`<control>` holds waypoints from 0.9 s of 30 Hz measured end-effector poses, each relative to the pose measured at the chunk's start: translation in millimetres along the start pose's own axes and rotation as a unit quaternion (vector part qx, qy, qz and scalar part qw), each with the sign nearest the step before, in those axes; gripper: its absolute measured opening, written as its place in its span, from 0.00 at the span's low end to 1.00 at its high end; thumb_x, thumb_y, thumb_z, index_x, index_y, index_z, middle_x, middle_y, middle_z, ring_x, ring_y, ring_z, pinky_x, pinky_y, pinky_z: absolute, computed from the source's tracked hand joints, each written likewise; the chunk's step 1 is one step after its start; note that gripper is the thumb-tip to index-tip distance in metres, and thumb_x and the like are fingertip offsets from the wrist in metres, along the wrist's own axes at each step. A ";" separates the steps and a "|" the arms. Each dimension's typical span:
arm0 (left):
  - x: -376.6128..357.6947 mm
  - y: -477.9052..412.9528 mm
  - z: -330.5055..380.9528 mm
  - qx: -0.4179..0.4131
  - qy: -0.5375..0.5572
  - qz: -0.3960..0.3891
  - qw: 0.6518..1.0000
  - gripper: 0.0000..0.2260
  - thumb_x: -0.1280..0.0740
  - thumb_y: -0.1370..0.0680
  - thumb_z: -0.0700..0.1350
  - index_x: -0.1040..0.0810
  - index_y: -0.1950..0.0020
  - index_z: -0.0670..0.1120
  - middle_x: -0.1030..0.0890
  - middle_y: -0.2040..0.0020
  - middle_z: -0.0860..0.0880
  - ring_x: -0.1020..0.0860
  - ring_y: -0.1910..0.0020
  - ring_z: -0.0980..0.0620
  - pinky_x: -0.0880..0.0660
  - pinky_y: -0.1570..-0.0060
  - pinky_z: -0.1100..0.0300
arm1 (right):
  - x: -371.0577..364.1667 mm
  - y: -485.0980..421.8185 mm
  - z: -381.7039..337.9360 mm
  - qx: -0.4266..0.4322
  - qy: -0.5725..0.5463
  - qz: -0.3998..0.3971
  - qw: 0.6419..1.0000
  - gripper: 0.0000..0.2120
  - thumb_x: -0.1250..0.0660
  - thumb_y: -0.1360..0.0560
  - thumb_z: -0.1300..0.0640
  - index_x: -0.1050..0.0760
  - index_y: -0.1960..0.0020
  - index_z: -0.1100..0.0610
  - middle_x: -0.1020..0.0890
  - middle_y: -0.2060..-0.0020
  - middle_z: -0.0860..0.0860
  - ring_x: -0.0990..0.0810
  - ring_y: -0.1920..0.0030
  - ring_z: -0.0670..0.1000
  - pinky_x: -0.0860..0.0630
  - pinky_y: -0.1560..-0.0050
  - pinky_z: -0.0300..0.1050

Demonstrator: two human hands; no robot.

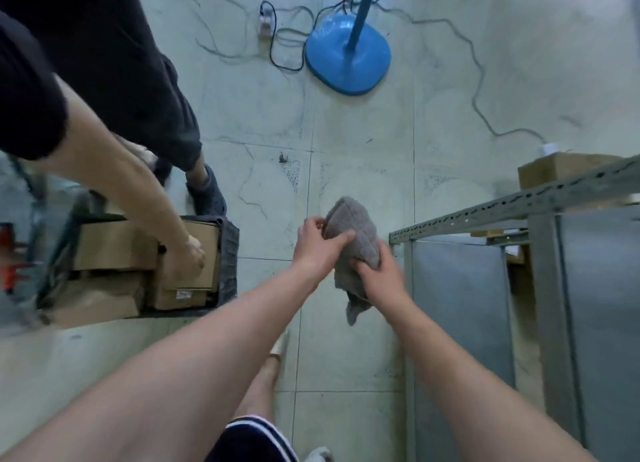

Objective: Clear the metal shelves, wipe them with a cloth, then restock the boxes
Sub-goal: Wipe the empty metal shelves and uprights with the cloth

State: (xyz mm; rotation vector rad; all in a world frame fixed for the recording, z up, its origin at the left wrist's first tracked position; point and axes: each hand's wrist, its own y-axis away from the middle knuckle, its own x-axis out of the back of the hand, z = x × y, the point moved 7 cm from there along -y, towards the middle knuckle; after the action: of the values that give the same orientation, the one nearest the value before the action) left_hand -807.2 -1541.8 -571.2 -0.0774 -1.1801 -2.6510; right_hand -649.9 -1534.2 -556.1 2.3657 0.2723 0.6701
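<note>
**Two hands on one grey cloth beside the metal shelf**

Head view: a soft, ribbed grey cloth [353,226], folded thick, is held over the tiled floor just left of the perforated metal shelf [460,288]. The left hand [317,248] pinches its upper edge and the right hand [379,276] grips its lower part. Further left, another person's hand [188,253] rests on cardboard boxes [117,246] in a dark crate [228,250]. One blue fan base [348,54] stands beyond.
</note>
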 end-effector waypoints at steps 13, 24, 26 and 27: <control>94.5 122.3 338.8 -0.277 -0.059 -0.114 0.952 0.10 0.23 0.26 0.51 0.20 0.47 0.54 0.15 0.52 0.55 0.16 0.53 0.57 0.19 0.57 0.62 | 103.9 92.0 -297.0 0.266 -0.065 0.058 0.960 0.21 0.31 0.24 0.62 0.28 0.35 0.47 0.19 0.48 0.46 0.20 0.51 0.45 0.26 0.60 0.30; 44.8 66.8 502.0 -0.376 -0.111 -0.067 0.917 0.09 0.26 0.23 0.47 0.21 0.45 0.54 0.16 0.50 0.52 0.18 0.48 0.52 0.19 0.46 0.52 | 209.6 -12.9 -412.2 0.366 -0.018 0.041 0.929 0.33 0.28 0.28 0.51 0.37 0.30 0.31 0.30 0.33 0.34 0.27 0.34 0.41 0.25 0.36 0.46; 29.3 59.9 536.1 -0.412 -0.181 -0.071 0.890 0.08 0.26 0.24 0.46 0.23 0.49 0.55 0.17 0.54 0.51 0.19 0.52 0.52 0.21 0.51 0.52 | 240.0 -28.4 -429.8 0.378 -0.010 0.034 0.925 0.35 0.27 0.25 0.53 0.40 0.25 0.35 0.35 0.30 0.31 0.31 0.29 0.38 0.30 0.33 0.40; 21.8 56.6 551.0 -0.429 -0.219 -0.076 0.873 0.09 0.26 0.24 0.46 0.23 0.50 0.57 0.19 0.55 0.51 0.20 0.53 0.52 0.22 0.51 0.53 | 256.0 -35.8 -438.0 0.386 -0.004 0.042 0.921 0.36 0.28 0.24 0.55 0.41 0.23 0.37 0.36 0.28 0.31 0.34 0.27 0.37 0.33 0.32 0.37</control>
State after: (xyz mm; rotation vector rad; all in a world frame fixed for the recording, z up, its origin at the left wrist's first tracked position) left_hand -841.4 -1175.8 -156.3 -0.7946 0.0290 -3.1735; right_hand -666.1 -1179.8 -191.8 3.1463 0.5056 0.6713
